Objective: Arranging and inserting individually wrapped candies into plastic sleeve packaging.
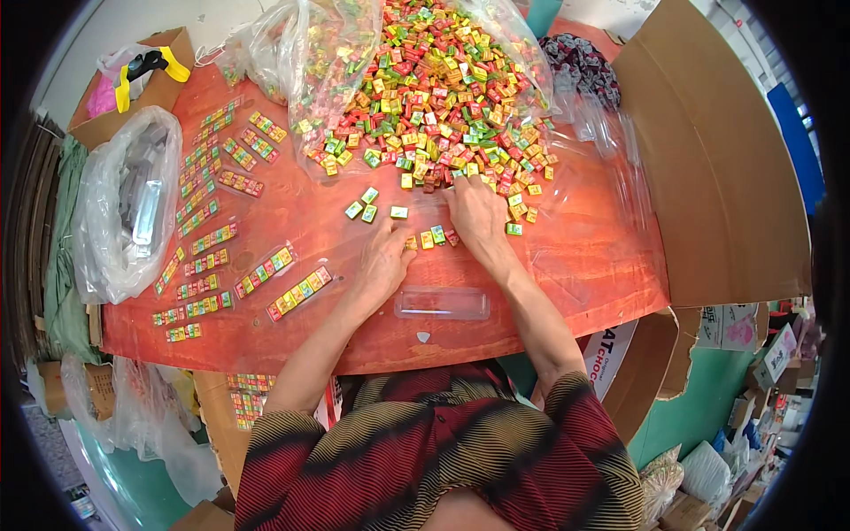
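Small candy-sized boxes in red, yellow and green lie in a large heap (pixel 434 97) at the far middle of the red table. At the heap's near edge, my right hand (pixel 475 217) has its fingers bent down among the boxes; what the fingertips hold is hidden. My left hand (pixel 382 261) is closed around a small yellow box (pixel 411 242) at the left end of a short row. Green-and-yellow boxes (pixel 427 240) continue that row between the hands. Several loose green-and-white boxes (pixel 369 213) sit beyond my left hand. Nearest me lies a clear plastic tray (pixel 442 303).
Filled trays of boxes (pixel 299 293) cover the table's left side. A clear plastic bag (pixel 128 208) stands at the left edge, with a cardboard carton (pixel 159 97) behind it. Clear film (pixel 332 80) surrounds the heap. A tall cardboard box (pixel 722 168) borders the right side.
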### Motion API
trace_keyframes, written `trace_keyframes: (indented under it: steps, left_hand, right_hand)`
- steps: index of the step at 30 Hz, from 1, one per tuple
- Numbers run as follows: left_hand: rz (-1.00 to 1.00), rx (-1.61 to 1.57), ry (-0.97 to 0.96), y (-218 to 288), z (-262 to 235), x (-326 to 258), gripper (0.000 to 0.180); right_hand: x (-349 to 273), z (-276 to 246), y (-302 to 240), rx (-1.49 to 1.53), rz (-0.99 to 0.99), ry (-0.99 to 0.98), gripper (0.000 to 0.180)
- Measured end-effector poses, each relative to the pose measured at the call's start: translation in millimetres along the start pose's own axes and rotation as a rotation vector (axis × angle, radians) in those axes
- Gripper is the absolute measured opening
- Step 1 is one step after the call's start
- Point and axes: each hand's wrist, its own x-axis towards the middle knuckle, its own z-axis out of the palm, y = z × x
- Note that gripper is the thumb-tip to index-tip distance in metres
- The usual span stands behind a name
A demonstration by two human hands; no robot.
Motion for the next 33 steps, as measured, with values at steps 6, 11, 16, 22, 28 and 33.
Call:
trace_keyframes:
  steps: [6,11,16,22,28,33]
  left_hand:
    - [0.050,-0.047,0.027,-8,-3,1,0.030]
    - [0.036,-0.021,0.008,-8,-5,1,0.029]
    - [-0.015,-0.002,0.004,-17,-14,-4,0.031]
    - [-0.032,0.006,-0.047,-10,-22,-5,0.043]
    - [-0.017,-0.025,-0.102,-5,-25,-2,0.051]
    - [0.029,-0.016,-0.079,-10,-18,-3,0.052]
  right_hand:
    - [0,27,5,-0.118,-0.124,0.038,0.014]
    - [1,19,6,0.040,-0.179,-0.043,0.020]
    - [-14,-7,-21,0.201,-0.356,-0.172,0.025]
    - [-38,-5,-13,0.341,-0.451,-0.222,0.046]
    - [-39,-31,6,0.343,-0.239,-0.306,0.047]
    - [-47,-14,-7,0.163,-0.448,-0.184,0.041]
